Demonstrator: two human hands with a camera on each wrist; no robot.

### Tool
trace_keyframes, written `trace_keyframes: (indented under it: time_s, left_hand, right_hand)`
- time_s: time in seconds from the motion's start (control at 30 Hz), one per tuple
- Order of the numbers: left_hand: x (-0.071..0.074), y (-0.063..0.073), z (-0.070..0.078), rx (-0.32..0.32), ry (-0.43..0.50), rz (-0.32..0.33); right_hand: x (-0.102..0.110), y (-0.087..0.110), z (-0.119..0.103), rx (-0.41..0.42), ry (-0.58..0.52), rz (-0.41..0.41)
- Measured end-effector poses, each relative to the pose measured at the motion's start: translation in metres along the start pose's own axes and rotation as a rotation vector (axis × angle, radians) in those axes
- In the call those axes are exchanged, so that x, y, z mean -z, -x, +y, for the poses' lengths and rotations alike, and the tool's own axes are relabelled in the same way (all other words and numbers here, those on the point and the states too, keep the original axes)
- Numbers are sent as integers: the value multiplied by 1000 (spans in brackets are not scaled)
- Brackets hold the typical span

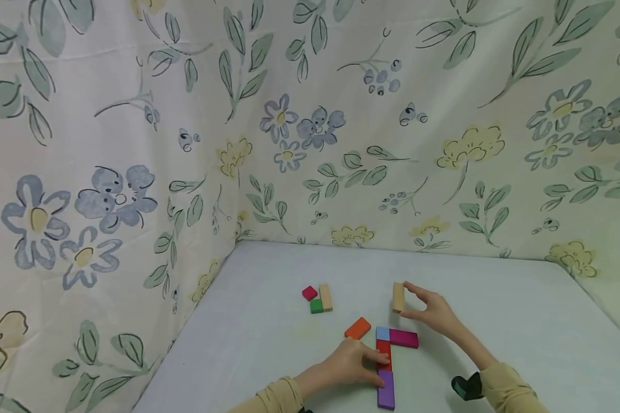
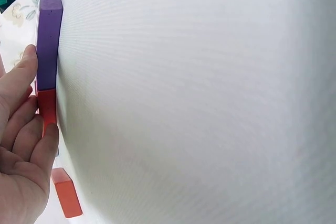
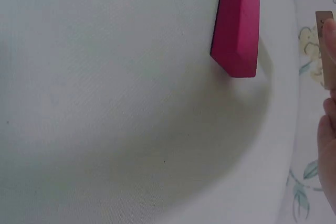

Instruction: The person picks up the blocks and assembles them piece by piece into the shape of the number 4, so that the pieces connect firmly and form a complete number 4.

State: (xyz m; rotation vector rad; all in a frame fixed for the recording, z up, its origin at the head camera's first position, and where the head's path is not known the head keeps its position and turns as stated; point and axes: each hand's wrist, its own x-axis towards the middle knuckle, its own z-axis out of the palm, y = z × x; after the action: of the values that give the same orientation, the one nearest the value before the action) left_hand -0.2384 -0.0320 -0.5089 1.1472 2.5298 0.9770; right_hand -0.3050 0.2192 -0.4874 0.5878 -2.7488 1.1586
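Observation:
My right hand (image 1: 435,312) pinches a plain wooden block (image 1: 398,297) by its two ends, thumb at the near end and fingertip at the far end. Just below it in the head view lies a magenta block (image 1: 404,338). The magenta block's left end meets a small light blue block (image 1: 383,333). A red block (image 1: 384,347) and a purple block (image 1: 386,396) continue from there toward me in a line. My left hand (image 1: 347,365) rests on this line, fingers at the red block and thumb at the purple one, as the left wrist view also shows.
An orange block (image 1: 358,328) lies askew left of the line. Farther back, a small crimson block (image 1: 309,293), a green block (image 1: 316,306) and another plain wooden block (image 1: 325,297) sit grouped on the white table (image 1: 258,344). Floral cloth (image 1: 361,115) hangs behind and at the left.

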Motion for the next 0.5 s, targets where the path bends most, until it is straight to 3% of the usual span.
trace_keyframes:
  time_s: [0.5]
  left_hand:
    - [-1, 1, 0, -8, -12, 10]
  right_hand:
    - [-14, -5, -16, 26, -32, -56]
